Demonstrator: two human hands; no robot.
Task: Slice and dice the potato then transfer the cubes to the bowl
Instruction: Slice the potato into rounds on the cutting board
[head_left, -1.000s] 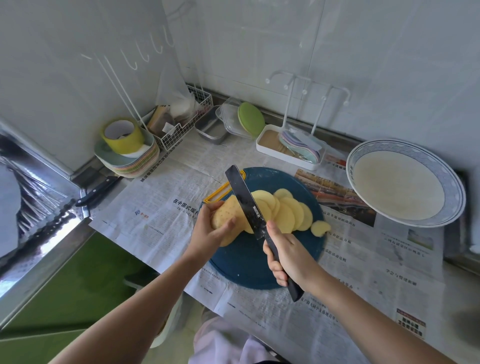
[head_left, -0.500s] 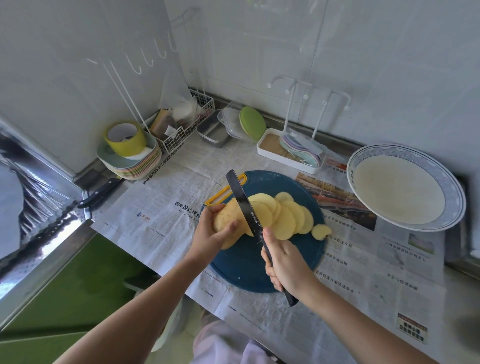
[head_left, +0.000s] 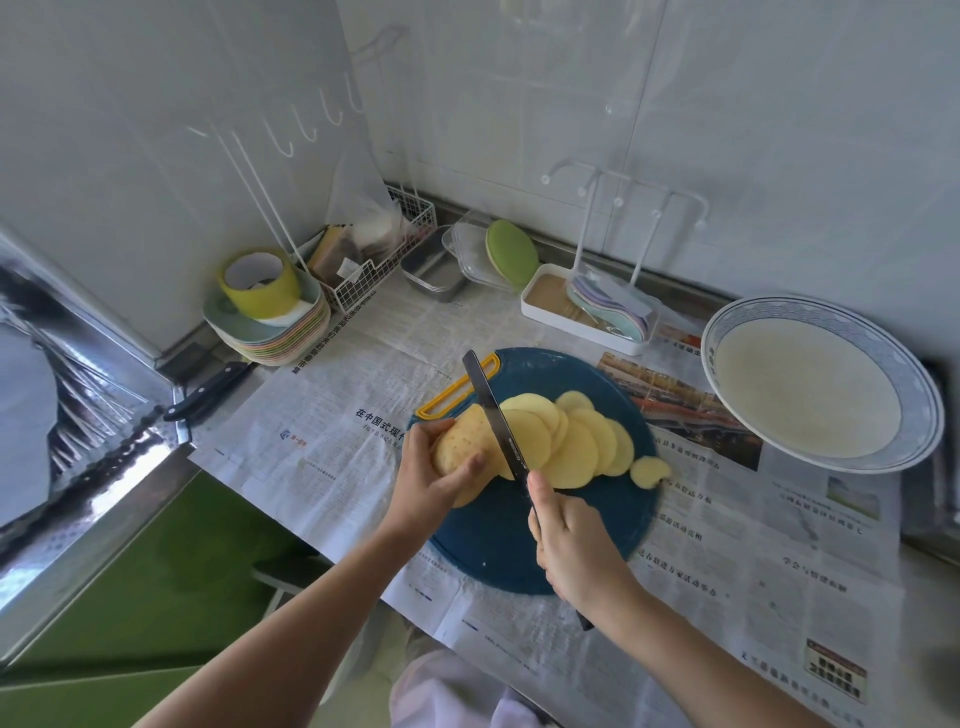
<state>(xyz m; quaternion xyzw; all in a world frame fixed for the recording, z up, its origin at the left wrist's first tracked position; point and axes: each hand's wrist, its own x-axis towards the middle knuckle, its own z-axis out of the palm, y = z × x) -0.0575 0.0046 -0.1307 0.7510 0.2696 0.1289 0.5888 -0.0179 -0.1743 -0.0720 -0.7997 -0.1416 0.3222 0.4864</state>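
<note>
Head view: slicing is about half done.
The potato (head_left: 460, 447) is gripped by the left hand (head_left: 431, 488), the knife (head_left: 492, 410) by the right hand (head_left: 576, 556); dicing and filling the bowl (head_left: 919, 395) remain.

A single head-worn wide-angle view is aimed forward and down, close over the cutting board (head_left: 519, 540), walls bowed at edges.

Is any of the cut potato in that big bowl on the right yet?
No, the bowl has no pieces in it; the slices lie fanned out on the blue cutting board.
</note>
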